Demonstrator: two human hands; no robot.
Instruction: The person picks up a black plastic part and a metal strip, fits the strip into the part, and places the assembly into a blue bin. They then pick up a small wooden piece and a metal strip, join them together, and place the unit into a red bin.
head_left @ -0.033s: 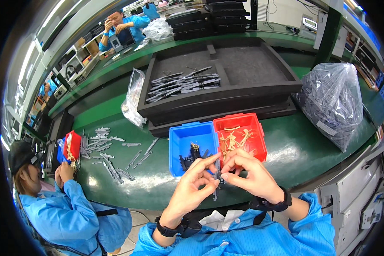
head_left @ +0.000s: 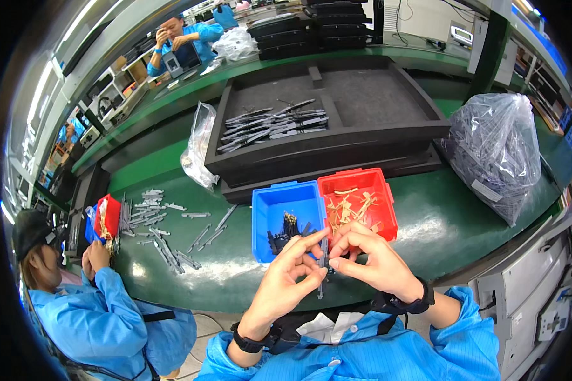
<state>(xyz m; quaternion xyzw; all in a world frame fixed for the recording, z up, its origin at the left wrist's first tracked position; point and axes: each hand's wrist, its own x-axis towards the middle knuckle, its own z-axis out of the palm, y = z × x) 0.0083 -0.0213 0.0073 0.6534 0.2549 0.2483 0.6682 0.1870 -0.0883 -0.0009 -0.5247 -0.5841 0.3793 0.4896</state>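
Between my hands a slim grey plastic strip (head_left: 324,247) stands nearly upright over the table's front edge. My left hand (head_left: 292,272) pinches it between thumb and fingers. Close against its other side, my right hand (head_left: 370,261) has thumb and forefinger pressed together; whatever is in that pinch is too small to make out. Just beyond my left hand is a blue bin (head_left: 260,216) with small black parts (head_left: 289,230) in it. Beside it, behind my right hand, a red bin (head_left: 389,206) holds thin tan strips (head_left: 348,208).
Loose grey strips (head_left: 165,247) lie left on the green table (head_left: 426,254). Behind the bins stands a black foam tray (head_left: 388,136) with stacked strips (head_left: 279,125). A clear bag (head_left: 492,152) of dark parts sits right. A co-worker (head_left: 108,311) works at left, another (head_left: 203,38) across.
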